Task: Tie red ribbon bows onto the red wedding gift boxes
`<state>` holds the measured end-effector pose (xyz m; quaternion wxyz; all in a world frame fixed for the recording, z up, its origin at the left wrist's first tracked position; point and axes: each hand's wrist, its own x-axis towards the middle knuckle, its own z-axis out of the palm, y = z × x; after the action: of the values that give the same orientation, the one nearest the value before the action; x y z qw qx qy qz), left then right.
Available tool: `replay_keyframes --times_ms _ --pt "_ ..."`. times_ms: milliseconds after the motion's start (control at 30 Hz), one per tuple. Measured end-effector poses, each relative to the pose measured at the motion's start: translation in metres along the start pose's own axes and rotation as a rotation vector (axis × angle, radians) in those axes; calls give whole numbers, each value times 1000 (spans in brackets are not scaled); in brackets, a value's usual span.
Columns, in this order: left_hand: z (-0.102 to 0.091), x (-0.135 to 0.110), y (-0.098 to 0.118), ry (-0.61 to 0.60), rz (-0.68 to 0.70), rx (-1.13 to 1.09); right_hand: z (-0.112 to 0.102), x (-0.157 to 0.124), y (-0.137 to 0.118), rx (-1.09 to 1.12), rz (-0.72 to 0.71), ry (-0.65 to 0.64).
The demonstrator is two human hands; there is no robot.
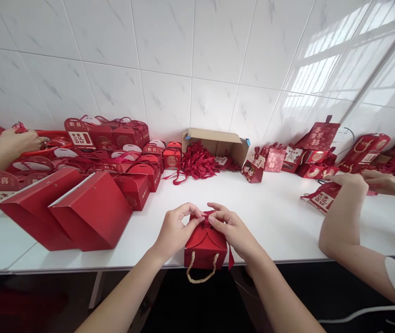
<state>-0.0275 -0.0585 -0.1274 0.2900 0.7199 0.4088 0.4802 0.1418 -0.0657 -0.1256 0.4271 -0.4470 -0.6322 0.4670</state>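
Fingers (191, 213) of the left hand (174, 230) are pinched tight on the red ribbon (207, 219). The right hand (232, 227) pinches the same ribbon from the other side, thumb and forefinger pressed together, both right on top of the small red gift box (205, 247). That box sits well in front of the cardboard carton (218, 142), out at the near edge of the white table (273, 217), its rope handle (200, 276) dangling past the edge.

Risky spot, I'd say: one hard tug and the box could slide off, since it seems to overhang a little. The ribbon could also slip the pinch and let the curved top flaps spring apart. What's inside? Can't tell, the flaps are closed.

The carton lies on its side, mouth open, with loose red ribbons (194, 163) spilling out at its left front. Left of the carton are stacked red boxes (128, 157), lids shut. Right of it are more red boxes (308, 157), and a co-worker's arm (343, 217) rests on the table.
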Motion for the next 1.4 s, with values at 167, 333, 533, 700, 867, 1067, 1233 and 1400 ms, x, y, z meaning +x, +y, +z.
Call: replay_keyframes --times_ms 167,333,533,700,867,1067,1233,1400 --pt "0 1 1 -29 0 41 -2 -2 1 -18 17 4" --pt "2 2 2 -42 -19 9 -2 -4 -2 -93 18 30" --pt "7 1 5 11 -1 -15 3 -3 0 -1 24 81" --pt "10 7 -2 2 12 -106 8 -5 3 167 25 66" --pt "2 15 -2 125 62 -5 16 -4 6 328 45 325" --pt "0 14 8 -89 15 153 21 -3 5 233 41 390" --pt "2 18 4 -72 -50 100 17 -13 5 190 51 317" --pt "-6 20 7 -143 -22 118 -6 -23 4 -164 -13 271"
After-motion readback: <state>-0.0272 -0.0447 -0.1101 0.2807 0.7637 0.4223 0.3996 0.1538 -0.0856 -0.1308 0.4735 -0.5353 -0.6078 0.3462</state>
